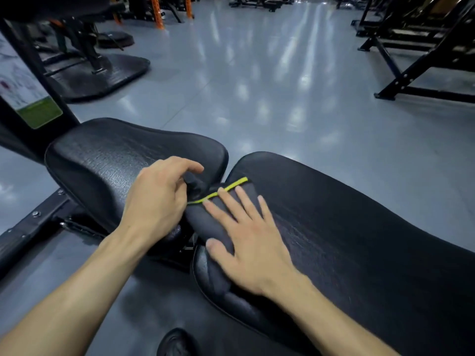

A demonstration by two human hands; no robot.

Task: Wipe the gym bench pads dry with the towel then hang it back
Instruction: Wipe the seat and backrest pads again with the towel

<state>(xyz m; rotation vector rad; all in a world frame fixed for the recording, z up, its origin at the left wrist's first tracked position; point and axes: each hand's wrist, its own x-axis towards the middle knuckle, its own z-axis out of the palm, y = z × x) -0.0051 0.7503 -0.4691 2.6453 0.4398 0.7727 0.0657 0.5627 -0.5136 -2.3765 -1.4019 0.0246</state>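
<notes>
Two hands on towel (pixel 221 214), long axis up-right: right hand (pixel 246 242) fingers flat, left hand (pixel 156 199) fingers pinching.

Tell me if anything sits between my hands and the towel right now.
Nothing visible does. The right hand lies flat on the towel, pressing it onto the long bench pad. The left hand holds the towel's end over the gap beside the seat pad.

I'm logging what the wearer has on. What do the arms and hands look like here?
Both forearms are bare as far as the frame shows, with no sleeves in view. The left hand and right hand wear no gloves, and no rings, watch or wristband show. Fingernails are short and unpainted.
</notes>
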